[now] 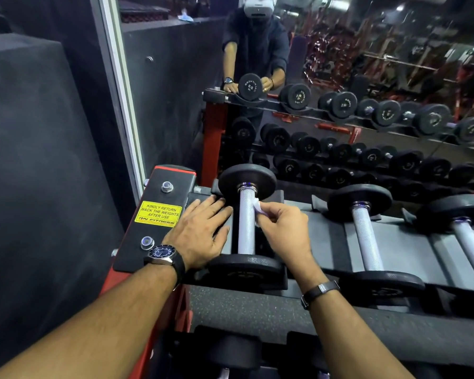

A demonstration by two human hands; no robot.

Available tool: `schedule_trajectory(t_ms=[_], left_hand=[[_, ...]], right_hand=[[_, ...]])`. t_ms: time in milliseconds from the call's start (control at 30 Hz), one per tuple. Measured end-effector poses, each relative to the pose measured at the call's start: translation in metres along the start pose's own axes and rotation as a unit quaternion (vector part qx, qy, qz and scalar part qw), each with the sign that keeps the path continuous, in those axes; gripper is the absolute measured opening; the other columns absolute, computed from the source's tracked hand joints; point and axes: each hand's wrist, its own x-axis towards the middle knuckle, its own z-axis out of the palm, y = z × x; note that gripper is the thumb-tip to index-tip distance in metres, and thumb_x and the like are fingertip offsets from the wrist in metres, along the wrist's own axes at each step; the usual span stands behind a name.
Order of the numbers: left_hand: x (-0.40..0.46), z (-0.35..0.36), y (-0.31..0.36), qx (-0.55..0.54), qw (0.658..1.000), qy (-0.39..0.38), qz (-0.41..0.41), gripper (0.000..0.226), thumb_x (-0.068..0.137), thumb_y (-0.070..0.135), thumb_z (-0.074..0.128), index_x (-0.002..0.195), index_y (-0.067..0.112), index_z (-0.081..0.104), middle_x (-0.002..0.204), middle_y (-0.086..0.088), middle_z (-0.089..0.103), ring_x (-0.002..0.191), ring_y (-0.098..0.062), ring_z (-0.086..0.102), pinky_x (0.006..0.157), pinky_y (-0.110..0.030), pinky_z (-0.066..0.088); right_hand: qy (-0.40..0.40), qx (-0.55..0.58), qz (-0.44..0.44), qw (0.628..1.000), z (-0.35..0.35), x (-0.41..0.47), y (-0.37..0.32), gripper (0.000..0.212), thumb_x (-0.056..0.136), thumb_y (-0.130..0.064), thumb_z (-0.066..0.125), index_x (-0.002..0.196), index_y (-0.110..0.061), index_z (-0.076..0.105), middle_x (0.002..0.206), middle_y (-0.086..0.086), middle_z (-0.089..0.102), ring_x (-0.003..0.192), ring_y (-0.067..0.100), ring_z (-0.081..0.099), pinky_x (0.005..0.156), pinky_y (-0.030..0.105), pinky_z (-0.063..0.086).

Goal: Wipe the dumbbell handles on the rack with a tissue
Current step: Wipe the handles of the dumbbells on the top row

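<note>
**Tissue on the first handle at the rack's left end**

Here we are at the top shelf of the rack point(326, 242), and the action is on the leftmost dumbbell point(246, 214), lying with one black plate far and one near. Its silver knurled handle point(245, 228) runs between them, bare along most of its length.

The right hand point(282, 231) has the white tissue point(257, 207) pinched between thumb and fingertips, fingers curled tight round it. The tissue is pressed to the right side of the handle, up at the far end, just below the far plate.

The left hand point(200, 231) lies flat just left of the handle, fingers straight and spread, palm down on the rack's dark surface, fingertips reaching towards the far plate. It holds nothing. A watch point(162, 254) sits on that wrist; a dark band point(319, 292) circles the right one.

To the right, a second dumbbell point(367, 233) rests in its own cradle, and a third point(465, 228) shows at the right edge. On the red-and-black end post to the left, a yellow sticker point(158, 214) asks users to return the weights. Beyond it all, a mirror point(340, 91) shows the person's reflection and rows of dumbbells.
</note>
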Motion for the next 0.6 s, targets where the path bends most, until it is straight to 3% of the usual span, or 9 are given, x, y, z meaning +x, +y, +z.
schedule_trajectory(t_ms=[100, 233, 600], left_hand=[[0.000, 0.000, -0.001, 0.000, 1.000, -0.004, -0.004, 0.051, 0.092, 0.037, 0.042, 0.131, 0.014, 0.065, 0.139, -0.009, 0.059, 0.133, -0.030, 0.051, 0.111, -0.050, 0.038], [-0.001, 0.001, -0.001, -0.004, 1.000, 0.004, 0.001, 0.050, 0.092, 0.036, 0.043, 0.130, 0.014, 0.065, 0.138, -0.008, 0.060, 0.132, -0.029, 0.051, 0.110, -0.049, 0.038], [0.000, -0.001, 0.002, -0.004, 1.000, 0.017, 0.002, 0.049, 0.091, 0.035, 0.043, 0.128, 0.012, 0.066, 0.136, -0.009, 0.061, 0.130, -0.030, 0.053, 0.108, -0.048, 0.039]], right_hand=[[0.014, 0.016, 0.000, 1.000, -0.002, 0.000, -0.002, 0.016, 0.088, -0.014, 0.069, 0.097, -0.024, 0.079, 0.072, -0.021, 0.070, 0.069, -0.012, 0.061, 0.069, 0.006, 0.045], [-0.008, 0.002, 0.011, 1.000, -0.007, -0.005, -0.005, 0.014, 0.087, -0.013, 0.070, 0.093, -0.022, 0.079, 0.063, -0.028, 0.064, 0.065, -0.016, 0.059, 0.064, 0.000, 0.039], [-0.040, 0.028, 0.049, 0.998, -0.015, -0.018, -0.004, 0.016, 0.081, -0.009, 0.074, 0.086, -0.023, 0.079, 0.074, -0.014, 0.074, 0.076, -0.002, 0.069, 0.074, 0.011, 0.050]])
